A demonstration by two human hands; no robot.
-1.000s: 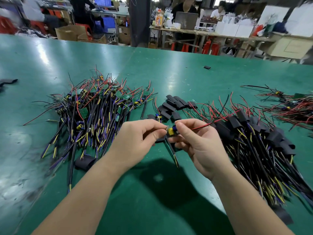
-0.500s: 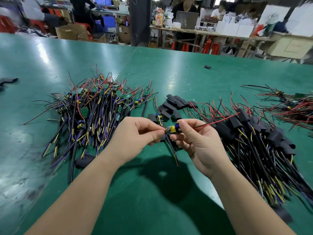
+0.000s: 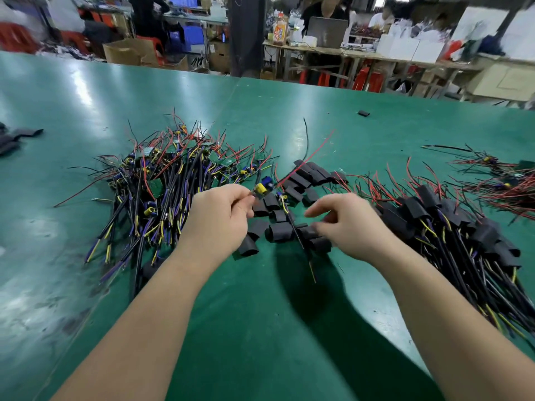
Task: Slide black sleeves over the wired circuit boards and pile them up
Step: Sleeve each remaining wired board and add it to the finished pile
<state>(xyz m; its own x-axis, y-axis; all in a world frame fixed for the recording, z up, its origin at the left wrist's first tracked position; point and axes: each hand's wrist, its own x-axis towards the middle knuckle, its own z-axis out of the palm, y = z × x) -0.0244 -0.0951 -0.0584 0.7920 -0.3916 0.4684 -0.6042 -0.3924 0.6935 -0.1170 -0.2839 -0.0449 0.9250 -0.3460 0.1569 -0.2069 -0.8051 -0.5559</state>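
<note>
left hand [image 3: 220,218] pinches wired board [image 3: 262,189]; right hand [image 3: 350,227] loosely spread over flat matte sleeves [image 3: 279,231]

right hand [image 3: 350,224] — fingertips blurred | sleeved pile [image 3: 463,241] — cut by right edge

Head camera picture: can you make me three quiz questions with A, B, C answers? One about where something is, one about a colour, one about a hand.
1. Where is the pile of sleeved boards? A. Person's left. B. Person's right. C. On a chair.
2. What colour is the table? A. White. B. Red. C. Green.
3. What is the left hand doing? A. Pinching a wired circuit board. B. Lying flat. C. Holding a cup.
Answers: B, it lies out past the right hand. C, its top looks green. A, fingertips hold the board up off the table.
</note>
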